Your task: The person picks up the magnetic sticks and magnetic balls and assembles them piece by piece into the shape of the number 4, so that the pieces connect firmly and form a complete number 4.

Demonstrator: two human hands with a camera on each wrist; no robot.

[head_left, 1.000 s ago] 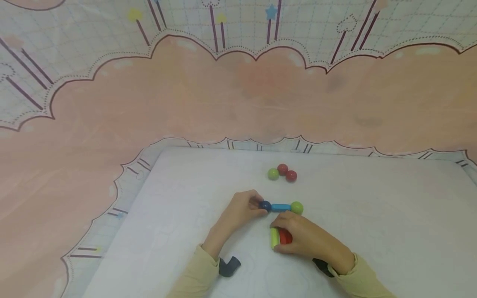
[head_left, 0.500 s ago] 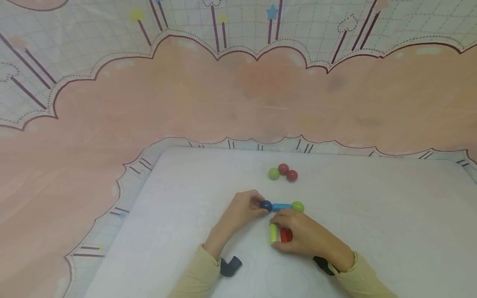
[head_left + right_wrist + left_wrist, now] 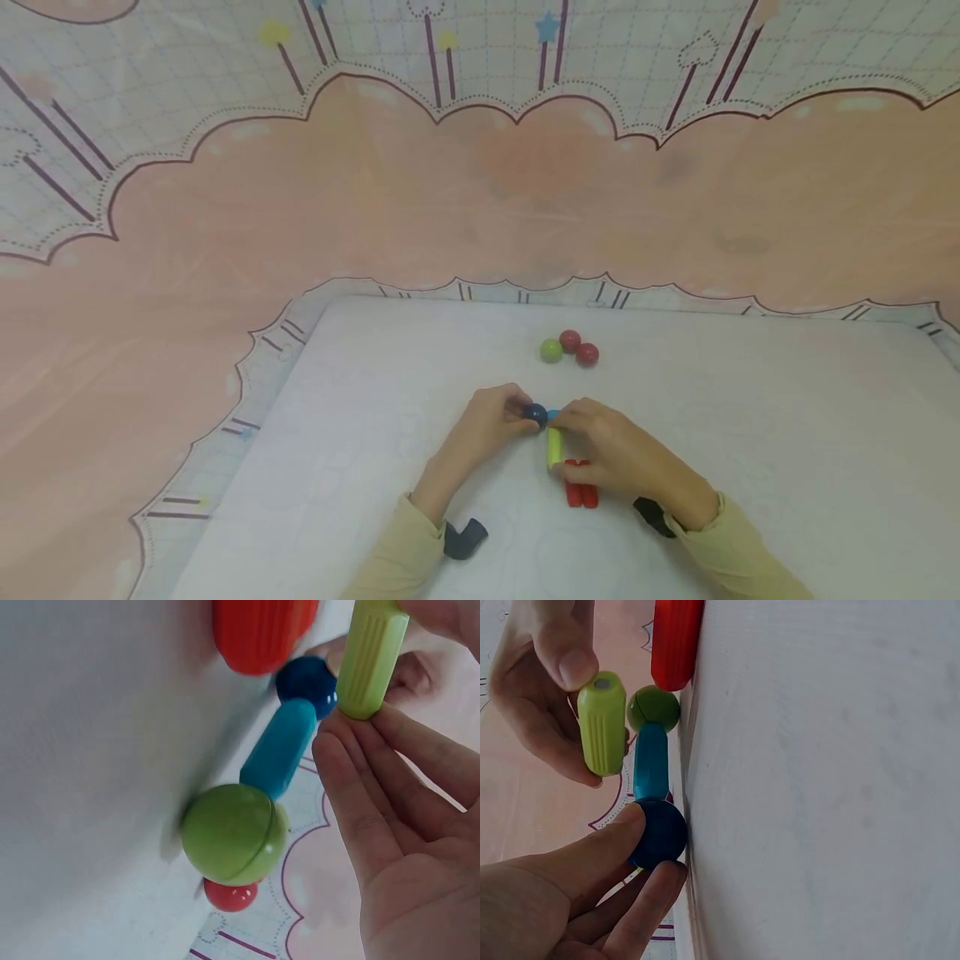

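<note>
My left hand (image 3: 491, 417) pinches a dark blue ball (image 3: 660, 834) between thumb and fingers. A light blue magnetic rod (image 3: 277, 750) joins that ball to a green ball (image 3: 229, 834), in a row just over or on the white table. In the right hand (image 3: 615, 450), a yellow-green magnetic rod (image 3: 554, 448) is pinched by its ends, close to the near side of the blue rod. The left wrist view shows a grey spot on one rod end. Two red rods (image 3: 582, 493) lie side by side under and in front of the right hand, which hides the green ball in the head view.
Farther back on the white table (image 3: 787, 433) sit a loose green ball (image 3: 551, 350) and two red balls (image 3: 570, 341), touching or nearly so. Dark devices (image 3: 465, 539) show at both wrists. A patterned cloth (image 3: 480, 200) hangs behind the table's far edge.
The right hand has lifted the yellow-green rod away from the red rods and carried it toward the blue rod, uncovering both red rods. The left hand stays on the dark blue ball.
</note>
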